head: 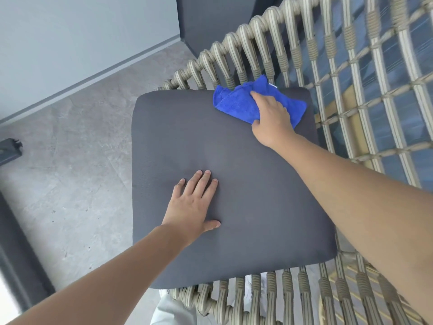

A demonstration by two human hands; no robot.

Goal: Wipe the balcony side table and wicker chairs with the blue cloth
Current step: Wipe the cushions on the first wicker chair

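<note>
**Now wiping the chair cushion, far corner reached**

Nearest the camera, the front rim of the wicker chair (269, 292) runs along the bottom of the view, its woven loops wrapping under the seat. On top of it lies the dark grey cushion (246, 184), which fills most of the seat.

Next comes the left hand (194, 202). Its grip is open: the fingers lie flat and slightly spread on the front-left part of the cushion, and it seems to be steadying the cushion while holding nothing.

Farther on, the right hand (271, 113) reaches across to the far right corner of the cushion. It presses down on the blue cloth (236, 102) with the fingers mostly straight, the forefinger pointing toward the chair's rim. The cloth is bunched and creased, lying on the cushion and just touching the woven back rail.

Beyond that, the curved backrest rises to the right, and a second dark cushion (210, 19) stands behind the rail. Grey floor tiles (70, 160) and a pale wall (70, 31) fill the left side.

As for progress, the work looks to be partway through this one chair. The cloth is at a corner, so I judge the cushion top is being covered. Whether the wicker frame has been wiped cannot be told. No side table shows in view, nor any other chair clearly, so those parts of the job may well remain.
</note>
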